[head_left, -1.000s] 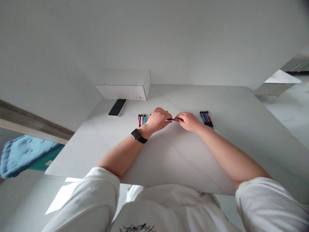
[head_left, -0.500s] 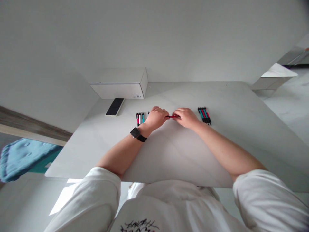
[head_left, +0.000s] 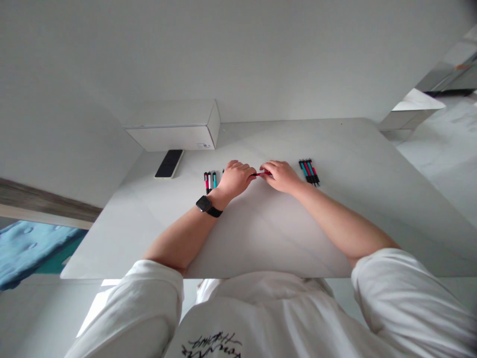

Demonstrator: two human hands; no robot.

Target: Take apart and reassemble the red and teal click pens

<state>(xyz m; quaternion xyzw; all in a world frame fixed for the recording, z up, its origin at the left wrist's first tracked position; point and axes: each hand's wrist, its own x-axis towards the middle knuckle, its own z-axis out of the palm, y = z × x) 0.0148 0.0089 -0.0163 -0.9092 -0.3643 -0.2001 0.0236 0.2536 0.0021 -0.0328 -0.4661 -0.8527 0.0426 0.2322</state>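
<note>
A red and black pen (head_left: 261, 174) lies level between my two hands, just above or on the table. My left hand (head_left: 237, 179) is closed on its black end. On the red end, my right hand (head_left: 280, 176) has its fingers pinched, covering part of the barrel. Left of my left hand lie several pens (head_left: 210, 182) in red, white and teal, some partly hidden behind that hand. To the right of my right hand, another row of pens (head_left: 309, 172) in teal, red and black lies side by side.
A long white box (head_left: 171, 136) stands against the wall at the back left of the white table (head_left: 261, 233). In front of it lies a phone (head_left: 169, 163) with a dark screen. A blue cushion (head_left: 37, 248) is beyond the table's left edge.
The view has shifted slightly, so everything on the table appears a little further left and up. Both hands still hold the pen, and the right fingers have shifted slightly on it.
</note>
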